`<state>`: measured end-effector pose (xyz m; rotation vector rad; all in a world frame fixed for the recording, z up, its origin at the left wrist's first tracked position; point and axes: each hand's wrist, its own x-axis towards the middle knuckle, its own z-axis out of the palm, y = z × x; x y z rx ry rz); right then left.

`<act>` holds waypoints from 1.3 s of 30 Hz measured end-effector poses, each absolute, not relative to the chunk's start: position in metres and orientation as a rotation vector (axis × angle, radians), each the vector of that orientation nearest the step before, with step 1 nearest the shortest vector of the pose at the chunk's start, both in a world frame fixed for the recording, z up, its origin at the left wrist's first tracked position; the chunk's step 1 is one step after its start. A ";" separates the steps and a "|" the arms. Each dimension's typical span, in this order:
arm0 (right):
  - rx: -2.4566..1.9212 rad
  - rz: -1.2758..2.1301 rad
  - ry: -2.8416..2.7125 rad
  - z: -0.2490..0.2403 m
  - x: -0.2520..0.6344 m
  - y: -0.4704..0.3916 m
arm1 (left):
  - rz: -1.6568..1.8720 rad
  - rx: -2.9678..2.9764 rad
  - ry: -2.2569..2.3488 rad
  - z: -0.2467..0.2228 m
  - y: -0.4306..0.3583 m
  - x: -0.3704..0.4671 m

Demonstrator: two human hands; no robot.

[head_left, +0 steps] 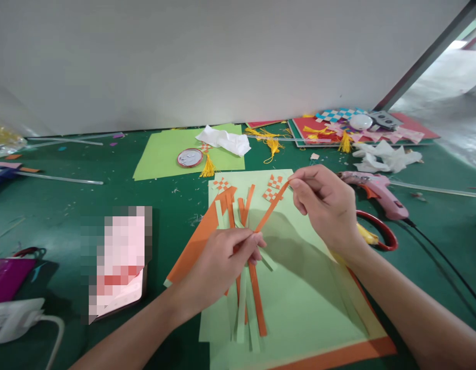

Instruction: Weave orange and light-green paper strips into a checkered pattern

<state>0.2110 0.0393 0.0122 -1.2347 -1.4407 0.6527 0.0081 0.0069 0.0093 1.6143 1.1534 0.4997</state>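
An orange paper strip (pixel 271 209) runs slantwise between my two hands above pale green paper sheets (pixel 299 298). Its lower end is pinched by my left hand (pixel 238 249), and the upper end sits between the thumb and forefinger of my right hand (pixel 322 203). Beneath my left hand lie several loose orange and pale green strips (pixel 256 300), partly hidden by that hand. Small orange-and-green woven paper pieces (pixel 273 187) rest near the sheet's far edge. An orange sheet (pixel 195 246) sticks out to the left of the strips.
A pink glue gun (pixel 376 192) with a black cord lies right, beside a red ring-shaped object (pixel 389 236). A phone (pixel 122 262), its screen blurred, lies left. Behind are a lime-green sheet (pixel 156 154), crumpled tissue (pixel 226 141) and yellow tassels (pixel 273 149). A grey panel (pixel 207 61) closes off the back.
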 end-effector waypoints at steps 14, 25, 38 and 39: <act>-1.268 0.655 -1.443 0.012 0.211 0.040 | 0.521 1.607 1.113 0.011 0.007 0.010; -1.278 0.669 -1.444 0.011 0.211 0.041 | 0.498 1.678 1.113 0.012 0.007 0.008; -1.296 0.678 -1.459 0.012 0.210 0.039 | 0.483 1.774 1.126 0.014 0.006 0.009; -1.295 0.680 -1.459 0.012 0.210 0.039 | 0.488 1.768 1.123 0.015 0.006 0.009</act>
